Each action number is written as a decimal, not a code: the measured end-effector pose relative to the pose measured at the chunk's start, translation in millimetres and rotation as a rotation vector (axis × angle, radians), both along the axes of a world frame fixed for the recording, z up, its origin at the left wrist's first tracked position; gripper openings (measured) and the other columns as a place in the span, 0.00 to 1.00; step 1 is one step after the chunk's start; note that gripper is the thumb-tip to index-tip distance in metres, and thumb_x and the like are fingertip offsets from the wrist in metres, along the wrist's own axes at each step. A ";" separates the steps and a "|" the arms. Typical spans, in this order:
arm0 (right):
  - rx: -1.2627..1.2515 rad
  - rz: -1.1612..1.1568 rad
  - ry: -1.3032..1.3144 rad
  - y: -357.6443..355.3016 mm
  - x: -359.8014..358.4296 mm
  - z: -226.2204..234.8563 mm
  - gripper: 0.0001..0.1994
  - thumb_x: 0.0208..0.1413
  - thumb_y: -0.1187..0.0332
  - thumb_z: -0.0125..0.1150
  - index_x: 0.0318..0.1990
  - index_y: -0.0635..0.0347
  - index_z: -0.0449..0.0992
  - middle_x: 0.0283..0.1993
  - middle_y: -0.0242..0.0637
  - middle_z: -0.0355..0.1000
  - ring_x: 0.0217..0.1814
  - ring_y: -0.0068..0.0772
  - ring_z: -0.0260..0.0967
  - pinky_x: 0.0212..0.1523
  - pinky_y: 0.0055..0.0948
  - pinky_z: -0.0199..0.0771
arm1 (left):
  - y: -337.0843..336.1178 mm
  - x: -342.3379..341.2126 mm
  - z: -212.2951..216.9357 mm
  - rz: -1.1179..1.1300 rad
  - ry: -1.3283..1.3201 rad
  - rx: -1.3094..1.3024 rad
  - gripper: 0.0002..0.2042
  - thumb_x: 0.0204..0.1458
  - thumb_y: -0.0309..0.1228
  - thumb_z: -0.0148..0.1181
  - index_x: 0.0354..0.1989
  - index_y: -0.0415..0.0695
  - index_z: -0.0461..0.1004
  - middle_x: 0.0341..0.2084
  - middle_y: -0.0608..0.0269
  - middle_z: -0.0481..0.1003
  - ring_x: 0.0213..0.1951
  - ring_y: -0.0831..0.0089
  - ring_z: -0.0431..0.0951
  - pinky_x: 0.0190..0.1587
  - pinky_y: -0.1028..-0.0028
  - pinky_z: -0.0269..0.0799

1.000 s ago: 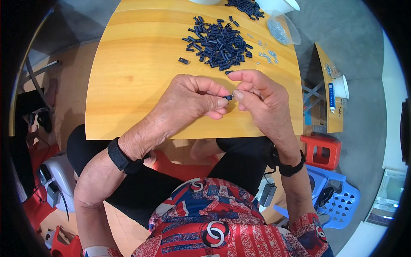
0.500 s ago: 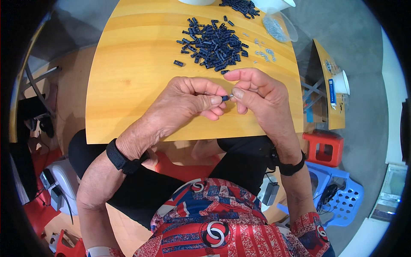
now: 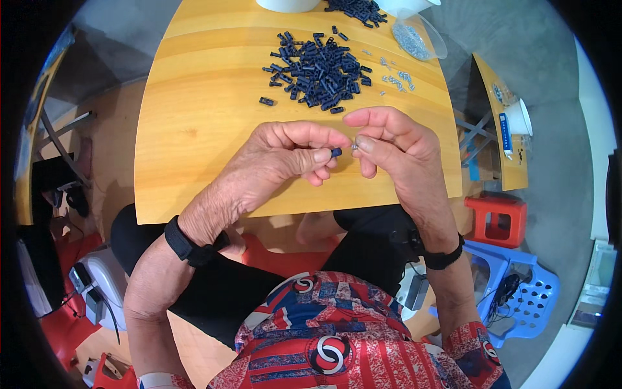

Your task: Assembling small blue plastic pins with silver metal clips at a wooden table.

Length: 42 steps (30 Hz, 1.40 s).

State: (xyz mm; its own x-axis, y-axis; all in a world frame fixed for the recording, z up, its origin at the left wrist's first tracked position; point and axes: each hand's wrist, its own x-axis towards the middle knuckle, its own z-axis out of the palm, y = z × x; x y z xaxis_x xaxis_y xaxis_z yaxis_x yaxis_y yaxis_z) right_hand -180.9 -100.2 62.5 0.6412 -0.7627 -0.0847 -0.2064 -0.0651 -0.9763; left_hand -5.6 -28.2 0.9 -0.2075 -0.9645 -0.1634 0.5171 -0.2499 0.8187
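Observation:
Between thumb and fingers my left hand point(image 3: 285, 150) pinches a small dark blue plastic connector point(image 3: 336, 152), one end of it showing. Just to its right, my right hand point(image 3: 395, 144) pinches a tiny silvery metal piece point(image 3: 354, 147), too small to tell its exact kind. A narrow gap separates the two pieces. Both hands are above the front part of the wooden table point(image 3: 194, 162). Beyond them lies a heap of similar dark connectors point(image 3: 321, 70), with a single connector point(image 3: 267, 102) apart at its left. Several small metal pieces point(image 3: 403, 81) are scattered right of the heap.
A clear tub of metal pieces point(image 3: 411, 42) stands at the table's far right, near another dark pile point(image 3: 357, 10) and a white bowl point(image 3: 288, 4). Right of the table are a red stool point(image 3: 497, 220), a blue plastic chair point(image 3: 528, 298) and a side table with a white cup point(image 3: 518, 118).
The connector and the metal piece, close together or touching before, are now slightly apart. The whole view has shifted a little; both hands keep their pinch.

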 end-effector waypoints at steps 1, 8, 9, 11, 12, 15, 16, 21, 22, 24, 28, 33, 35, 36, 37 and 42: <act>0.000 0.001 -0.004 0.6 -0.1 0.6 0.11 0.52 0.77 0.54 0.44 0.65 0.72 0.29 0.31 0.72 0.23 0.14 0.62 0.24 0.14 0.63 | 1.0 0.6 0.7 0.002 0.015 0.005 0.11 0.51 0.26 0.57 0.43 0.39 0.74 0.29 0.63 0.76 0.28 0.79 0.74 0.36 0.79 0.74; 0.032 -0.061 0.014 3.6 -4.1 -0.9 0.11 0.52 0.77 0.54 0.44 0.66 0.72 0.28 0.29 0.70 0.23 0.13 0.62 0.25 0.14 0.63 | 0.6 -0.6 2.1 0.001 0.039 0.042 0.10 0.54 0.27 0.55 0.43 0.39 0.74 0.27 0.62 0.76 0.27 0.78 0.76 0.33 0.79 0.75; 0.031 -0.060 0.013 3.6 -5.1 -2.6 0.11 0.52 0.77 0.54 0.44 0.66 0.72 0.29 0.29 0.70 0.23 0.13 0.62 0.25 0.14 0.63 | 0.4 -0.4 2.9 0.002 0.040 0.040 0.10 0.54 0.27 0.55 0.43 0.39 0.74 0.27 0.62 0.76 0.27 0.78 0.76 0.33 0.79 0.75; 0.020 -0.052 0.006 5.3 -6.3 -6.1 0.11 0.52 0.77 0.54 0.44 0.65 0.72 0.29 0.29 0.70 0.23 0.13 0.62 0.25 0.14 0.63 | 0.5 0.3 4.2 0.015 0.017 0.082 0.09 0.54 0.27 0.55 0.41 0.39 0.74 0.27 0.60 0.77 0.27 0.76 0.78 0.30 0.79 0.76; 0.012 -0.045 -0.001 6.2 -6.4 -7.6 0.11 0.52 0.77 0.53 0.44 0.65 0.72 0.29 0.29 0.70 0.23 0.13 0.62 0.25 0.14 0.64 | 0.5 0.7 5.4 0.017 0.016 0.082 0.09 0.54 0.27 0.55 0.41 0.39 0.74 0.27 0.60 0.77 0.27 0.76 0.78 0.30 0.79 0.76; -0.015 -0.028 -0.002 9.2 -3.5 -10.6 0.11 0.52 0.77 0.54 0.44 0.65 0.72 0.29 0.29 0.70 0.23 0.13 0.62 0.25 0.14 0.64 | 0.5 1.1 7.2 0.069 -0.002 0.117 0.09 0.53 0.29 0.56 0.40 0.39 0.74 0.27 0.59 0.77 0.27 0.75 0.79 0.28 0.80 0.76; -0.014 -0.026 -0.002 10.3 -2.0 -11.0 0.11 0.52 0.77 0.54 0.44 0.65 0.72 0.29 0.29 0.70 0.23 0.13 0.62 0.25 0.14 0.64 | 0.7 1.2 6.8 0.088 0.000 0.111 0.09 0.53 0.29 0.57 0.40 0.40 0.74 0.27 0.60 0.77 0.27 0.76 0.78 0.29 0.80 0.75; -0.048 -0.039 -0.003 15.5 2.4 -11.5 0.11 0.52 0.78 0.54 0.44 0.65 0.72 0.29 0.30 0.70 0.23 0.13 0.62 0.25 0.14 0.65 | -0.2 0.5 1.2 0.151 -0.021 0.043 0.08 0.51 0.29 0.59 0.38 0.40 0.75 0.26 0.63 0.77 0.26 0.78 0.77 0.30 0.80 0.74; -0.049 -0.037 -0.004 16.2 3.1 -11.3 0.11 0.52 0.78 0.54 0.44 0.65 0.72 0.29 0.30 0.70 0.23 0.13 0.62 0.25 0.14 0.65 | 0.1 0.8 2.4 0.149 0.000 0.060 0.08 0.51 0.29 0.60 0.37 0.40 0.75 0.26 0.63 0.77 0.27 0.78 0.77 0.31 0.80 0.74; -0.051 -0.049 0.006 17.0 5.9 -12.5 0.11 0.52 0.78 0.54 0.44 0.65 0.72 0.29 0.30 0.71 0.23 0.13 0.63 0.25 0.14 0.65 | 0.6 2.3 1.2 0.150 0.028 0.079 0.08 0.50 0.28 0.60 0.37 0.40 0.76 0.26 0.64 0.77 0.27 0.79 0.76 0.31 0.80 0.74; -0.086 -0.052 0.011 19.1 8.0 -13.2 0.10 0.52 0.78 0.54 0.43 0.65 0.72 0.28 0.30 0.71 0.24 0.13 0.63 0.25 0.14 0.65 | 1.5 1.8 0.3 0.128 0.190 0.091 0.08 0.50 0.26 0.60 0.37 0.38 0.75 0.28 0.62 0.77 0.29 0.77 0.77 0.33 0.79 0.75; -0.146 -0.081 -0.007 17.6 7.5 -16.5 0.10 0.52 0.78 0.54 0.43 0.65 0.72 0.28 0.31 0.71 0.24 0.14 0.64 0.25 0.15 0.66 | 2.2 1.6 1.4 0.125 0.198 0.124 0.08 0.50 0.24 0.59 0.38 0.37 0.75 0.29 0.59 0.77 0.31 0.74 0.79 0.36 0.78 0.77; -0.171 -0.094 -0.001 16.8 7.5 -18.5 0.10 0.52 0.78 0.54 0.43 0.65 0.72 0.28 0.31 0.71 0.25 0.14 0.64 0.25 0.15 0.66 | 2.3 1.2 0.3 0.119 0.183 0.130 0.08 0.50 0.23 0.59 0.39 0.36 0.74 0.30 0.58 0.77 0.32 0.74 0.79 0.36 0.78 0.77; -0.197 -0.108 0.004 16.5 7.5 -19.3 0.10 0.52 0.79 0.54 0.43 0.65 0.72 0.28 0.30 0.71 0.25 0.14 0.64 0.25 0.15 0.66 | 2.1 0.7 -0.5 0.119 0.185 0.130 0.08 0.50 0.23 0.59 0.39 0.36 0.74 0.30 0.58 0.77 0.32 0.74 0.79 0.36 0.78 0.77; -0.197 -0.108 0.006 16.4 7.9 -19.7 0.10 0.52 0.79 0.54 0.43 0.65 0.72 0.28 0.30 0.71 0.25 0.14 0.64 0.25 0.15 0.66 | 2.0 0.2 -1.4 0.117 0.198 0.131 0.08 0.50 0.23 0.59 0.39 0.36 0.74 0.30 0.58 0.77 0.31 0.73 0.79 0.36 0.78 0.77; -0.373 -0.084 0.121 19.1 9.6 -14.1 0.10 0.51 0.79 0.54 0.42 0.63 0.72 0.25 0.31 0.71 0.26 0.16 0.66 0.27 0.19 0.68 | 4.0 -0.9 2.1 0.131 0.091 0.087 0.08 0.49 0.23 0.59 0.38 0.35 0.75 0.28 0.57 0.77 0.30 0.74 0.79 0.35 0.78 0.78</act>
State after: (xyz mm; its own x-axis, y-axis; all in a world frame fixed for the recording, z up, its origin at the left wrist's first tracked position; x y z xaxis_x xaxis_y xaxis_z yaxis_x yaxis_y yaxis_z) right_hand -171.3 -81.1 48.4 0.5781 -0.8044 0.1368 -0.3382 -0.3887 -0.8571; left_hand -6.5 -24.1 2.9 -0.0988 -0.9674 -0.2333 0.6211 -0.2432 0.7450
